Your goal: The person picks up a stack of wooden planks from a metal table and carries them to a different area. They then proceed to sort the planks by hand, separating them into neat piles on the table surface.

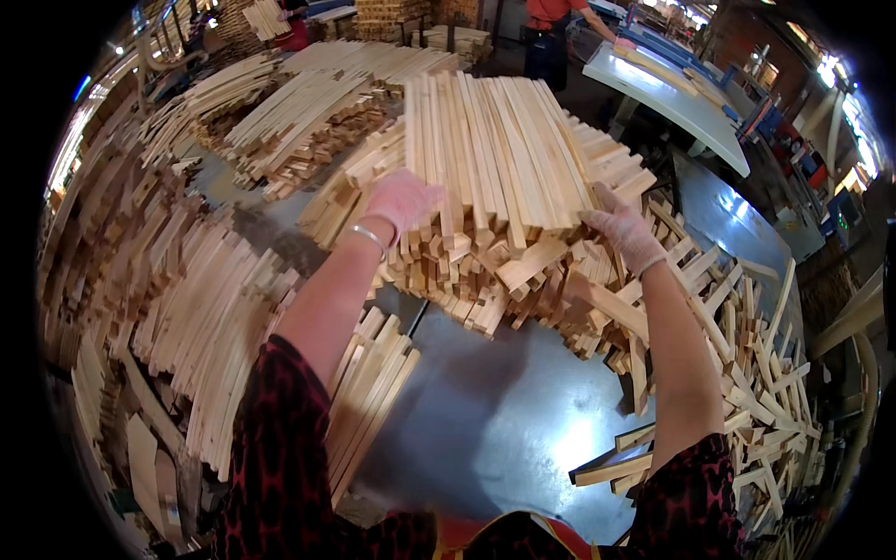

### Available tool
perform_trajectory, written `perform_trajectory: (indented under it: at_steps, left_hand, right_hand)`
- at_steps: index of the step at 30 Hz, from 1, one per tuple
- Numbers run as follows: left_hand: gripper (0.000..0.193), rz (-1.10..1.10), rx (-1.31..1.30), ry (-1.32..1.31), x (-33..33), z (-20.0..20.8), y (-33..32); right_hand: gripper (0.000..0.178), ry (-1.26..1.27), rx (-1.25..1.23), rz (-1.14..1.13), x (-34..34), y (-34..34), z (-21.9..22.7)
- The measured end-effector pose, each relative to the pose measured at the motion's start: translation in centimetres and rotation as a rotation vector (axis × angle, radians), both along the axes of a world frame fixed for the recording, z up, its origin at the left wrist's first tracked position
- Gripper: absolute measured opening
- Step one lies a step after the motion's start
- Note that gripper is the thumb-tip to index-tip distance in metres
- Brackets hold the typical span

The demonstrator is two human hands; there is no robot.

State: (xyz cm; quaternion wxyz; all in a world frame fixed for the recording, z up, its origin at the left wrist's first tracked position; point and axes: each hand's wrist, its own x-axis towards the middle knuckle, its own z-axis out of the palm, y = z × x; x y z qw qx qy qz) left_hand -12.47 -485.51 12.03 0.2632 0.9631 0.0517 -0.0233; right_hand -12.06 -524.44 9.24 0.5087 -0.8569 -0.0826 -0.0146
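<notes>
A wide row of pale wooden strips [499, 154] lies side by side on top of a heap, their near ends roughly lined up. My left hand [403, 202], in a thin pinkish glove, grips the row's left edge near the front. On the opposite edge my right hand [625, 230], gloved alike, has its thumb and fingers against the outermost strips. The row is held between both hands; some fingertips are hidden. Under it, a stack of wooden pieces [467, 285] shows its cut ends, with a few pieces lying crosswise.
A shiny metal tabletop [504, 401] is in front of me. Loose scrap sticks [761, 401] are jumbled on the right. More strip stacks [205, 317] stand at left, others [308, 121] farther back. Beyond, a person [551, 37] in a red top reaches over a pale machine table [667, 98].
</notes>
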Motion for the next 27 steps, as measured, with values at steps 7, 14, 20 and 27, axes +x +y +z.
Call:
perform_trajectory:
  at_steps: [7, 14, 20, 27]
  left_hand:
    - [0.065, 0.069, -0.068, -0.454, -11.2, -0.9, 0.3]
    - [0.071, -0.277, -0.087, -0.285, -25.6, -9.4, -8.2]
    - [0.068, -0.227, -0.214, 0.1, -38.3, -23.9, -18.6]
    - [0.031, 0.306, -1.286, 0.494, -41.9, -26.7, -21.4]
  right_hand:
    - [0.064, -0.01, 0.369, -0.148, -6.9, -7.9, -3.3]
    - [0.108, 0.358, -0.998, 0.079, -21.5, -14.1, -11.1]
    - [0.08, 0.5, -0.416, -0.015, -39.3, -6.6, -22.3]
    - [0.056, 0.557, -0.006, 0.188, -51.1, 0.5, -19.8]
